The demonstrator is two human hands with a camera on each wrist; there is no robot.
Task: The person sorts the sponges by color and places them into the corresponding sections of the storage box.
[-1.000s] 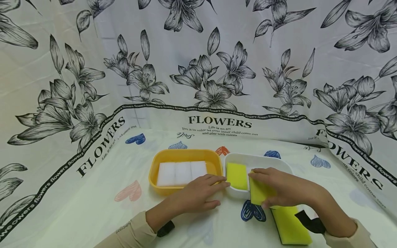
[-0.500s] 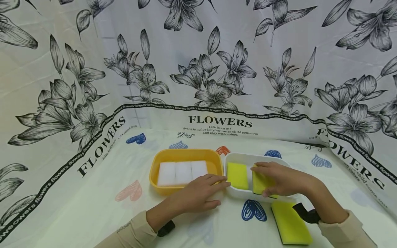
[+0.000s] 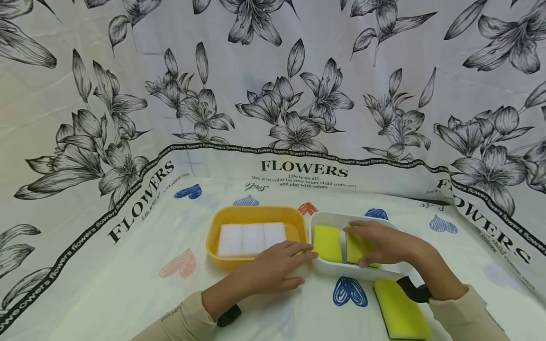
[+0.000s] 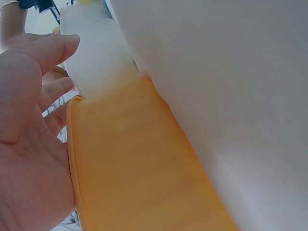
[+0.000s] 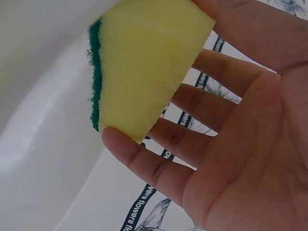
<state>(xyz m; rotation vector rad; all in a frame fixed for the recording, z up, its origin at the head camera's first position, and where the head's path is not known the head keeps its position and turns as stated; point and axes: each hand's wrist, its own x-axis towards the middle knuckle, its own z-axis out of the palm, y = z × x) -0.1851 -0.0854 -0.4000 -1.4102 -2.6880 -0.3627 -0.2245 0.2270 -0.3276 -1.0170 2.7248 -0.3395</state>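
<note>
A yellow sponge (image 3: 355, 247) with a dark green scouring side (image 5: 96, 77) is pinched between the thumb and fingers of my right hand (image 3: 390, 240). It sits low inside the white tub (image 3: 356, 271), just right of another yellow sponge (image 3: 327, 244). My left hand (image 3: 277, 266) lies over the front right corner of the orange-yellow tub (image 3: 256, 211), fingers extended, with fingertips at the white tub's left rim. Close beside the palm in the left wrist view runs the orange-yellow tub's wall (image 4: 130, 159).
Three white sponge blocks (image 3: 252, 239) lie side by side in the orange-yellow tub. A further yellow sponge (image 3: 403, 310) rests on the heart-printed cloth (image 3: 106, 293), in front of the white tub. A flower-printed curtain (image 3: 273, 94) closes off the back and sides.
My right hand has moved away from me and down, carrying the yellow sponge from over the white tub's front rim into the tub. The left hand has stayed in place.
</note>
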